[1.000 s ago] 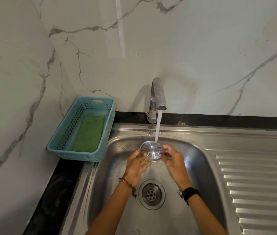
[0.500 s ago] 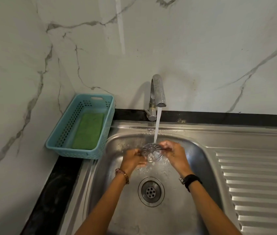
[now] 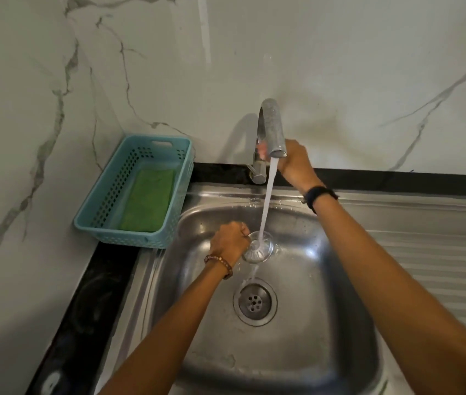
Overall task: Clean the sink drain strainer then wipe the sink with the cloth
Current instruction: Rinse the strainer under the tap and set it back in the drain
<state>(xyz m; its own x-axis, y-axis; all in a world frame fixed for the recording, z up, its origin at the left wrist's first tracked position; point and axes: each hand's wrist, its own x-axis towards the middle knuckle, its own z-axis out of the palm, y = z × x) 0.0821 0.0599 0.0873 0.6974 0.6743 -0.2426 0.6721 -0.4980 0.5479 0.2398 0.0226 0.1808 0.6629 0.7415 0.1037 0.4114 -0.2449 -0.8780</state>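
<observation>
Your left hand (image 3: pixel 230 240) pinches the strainer (image 3: pixel 259 248) under the stream over the sink's (image 3: pixel 326 323) middle so water flushes it, while your right hand (image 3: pixel 293 161) curls round the tap (image 3: pixel 271 129) at the back edge, likely to shut it.

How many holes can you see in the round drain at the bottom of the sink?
7, I think: one in the middle of the drain and about six ringed around it. They are small, so I may be off by one.

Basin floor (image 3: pixel 297 352) open; tap (image 3: pixel 273 129) and basket (image 3: pixel 137 238) crowd the back-left.
</observation>
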